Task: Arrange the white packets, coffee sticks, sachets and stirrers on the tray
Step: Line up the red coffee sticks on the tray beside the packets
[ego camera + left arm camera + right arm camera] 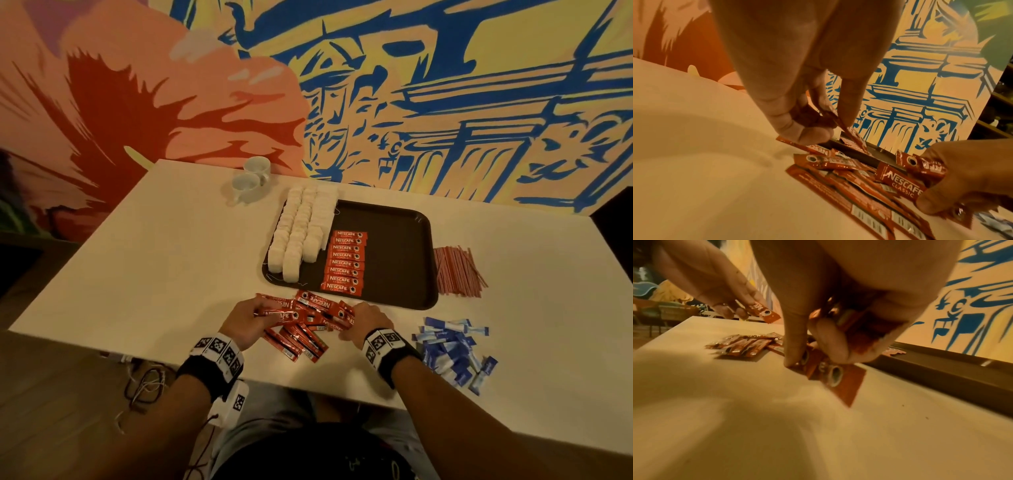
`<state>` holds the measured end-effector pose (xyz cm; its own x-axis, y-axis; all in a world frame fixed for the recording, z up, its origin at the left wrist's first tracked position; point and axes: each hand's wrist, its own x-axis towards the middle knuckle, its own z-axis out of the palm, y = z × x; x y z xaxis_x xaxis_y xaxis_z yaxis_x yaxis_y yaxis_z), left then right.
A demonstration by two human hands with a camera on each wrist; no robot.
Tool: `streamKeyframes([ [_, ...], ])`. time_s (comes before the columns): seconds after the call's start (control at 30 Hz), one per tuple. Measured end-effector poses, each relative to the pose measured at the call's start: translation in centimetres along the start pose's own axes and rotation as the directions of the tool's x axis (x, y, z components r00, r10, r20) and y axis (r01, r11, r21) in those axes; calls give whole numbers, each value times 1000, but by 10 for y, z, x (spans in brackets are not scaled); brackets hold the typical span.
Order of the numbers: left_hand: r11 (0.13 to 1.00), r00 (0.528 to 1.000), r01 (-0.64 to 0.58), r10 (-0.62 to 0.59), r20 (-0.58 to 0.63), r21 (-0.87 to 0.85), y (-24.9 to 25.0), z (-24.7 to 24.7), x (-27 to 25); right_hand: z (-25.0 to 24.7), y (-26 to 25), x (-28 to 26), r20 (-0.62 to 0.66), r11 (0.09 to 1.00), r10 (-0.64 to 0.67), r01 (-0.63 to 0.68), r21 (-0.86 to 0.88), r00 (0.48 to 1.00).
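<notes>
Tray [404, 246] on the white table [171, 260], partly filled: white packets [301, 229] in overlapping rows along its left side, a neat column of red coffee sticks [345, 262] just beside them, right half bare. Loose pile of coffee sticks [301, 329] on the table just in front of the tray's near edge. Stirrers [457, 272] bundled on the table just right of the tray; blue sachets [452, 353] heaped nearer the table's front edge, well apart from the tray.

Left hand [245, 320] — thumb and fingertips curled, pinching one stick by its end above the pile. Right hand [368, 323] — fingers curled round a small clutch of sticks, index finger pressing one of them against the table.

Step in hand, by judgement: gathering loose sticks to extend the column on the tray. Advisable technique:
- sort each stick printed face up, logo reading the same way as those already laid;
- square the ends against the table before carrying;
- lay each one parallel to the column, edge touching or slightly overlapping its neighbour;
- lower flat rather than drop, to avoid nudging the finished rows;
- keep the tray's bare right half free for sachets and stirrers.

Two white cups [250, 178] at the far end of the table, apart from the work.
</notes>
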<state>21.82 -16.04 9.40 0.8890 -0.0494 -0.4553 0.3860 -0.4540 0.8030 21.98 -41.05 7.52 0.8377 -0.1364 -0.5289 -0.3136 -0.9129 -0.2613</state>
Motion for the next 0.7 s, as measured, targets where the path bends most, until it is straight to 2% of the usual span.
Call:
streamKeyframes([
  [0.2,986,999,32,-33,-6,-163,8,2,1,-20,20,5,138,992,-13,-5,126,990],
  [0.33,976,1000,5,-1,21,-216,22,4,0,-41,34,3,193,934,-64,-10,358,979],
  [0.53,979,993,-97,107,49,-181,47,8,-7,-68,33,-14,126,706,-110,-12,709,986],
  [0.7,960,978,-179,197,64,-216,78,21,-20,-77,23,-20,47,491,-97,7,871,994],
])
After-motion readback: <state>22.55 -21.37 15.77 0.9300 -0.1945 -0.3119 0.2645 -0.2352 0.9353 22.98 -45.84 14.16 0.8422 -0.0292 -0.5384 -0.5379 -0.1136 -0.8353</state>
